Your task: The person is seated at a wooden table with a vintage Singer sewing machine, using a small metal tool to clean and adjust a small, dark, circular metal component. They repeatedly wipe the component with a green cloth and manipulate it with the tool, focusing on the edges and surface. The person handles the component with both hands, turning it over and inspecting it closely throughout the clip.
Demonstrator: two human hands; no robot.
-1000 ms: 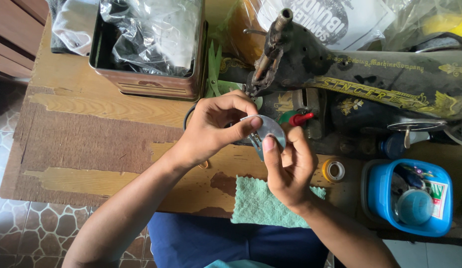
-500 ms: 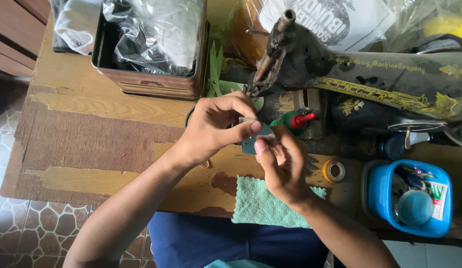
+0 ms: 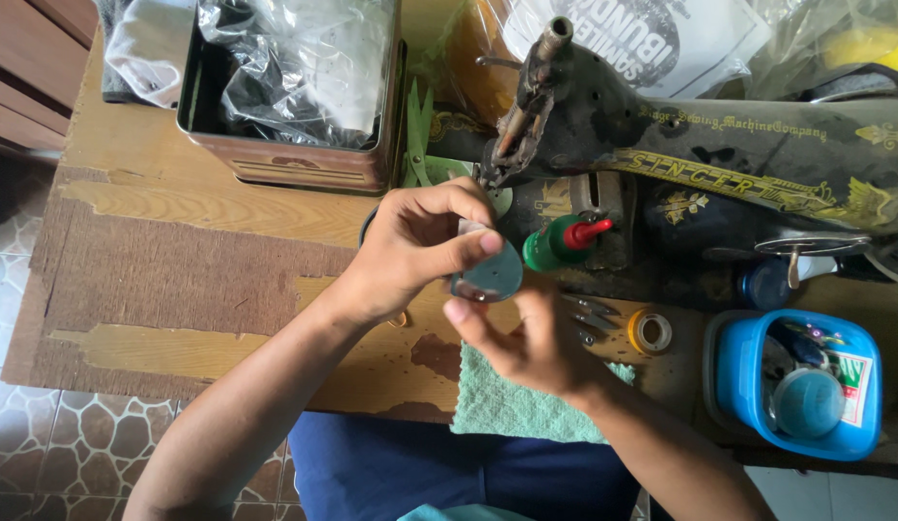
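The small round metal disc [image 3: 488, 275] is sitting between my two hands, held up above the front edge of the counter [image 3: 179, 270], just in front of the old black sewing machine [image 3: 719, 154]. I am pinching it with my left hand [image 3: 410, 251], thumb across its top and fingers [image 3: 468, 198] curled behind it. My right hand [image 3: 526, 338] is coming up from below, its fingers loosely bent and the forefinger tip touching the disc's lower rim; I cannot tell whether that hand is really gripping it.

My hold looks thin, I judge: the disc is smooth and caught only at its edge, so a twist could be popping it loose. It could then be dropping onto the green cloth [image 3: 507, 405] at the front edge, or rolling off toward the tiled floor [image 3: 44, 444]. The green oil bottle with the red cap [image 3: 565, 241] is lying just beside my knuckles, and a nudge could be knocking it.
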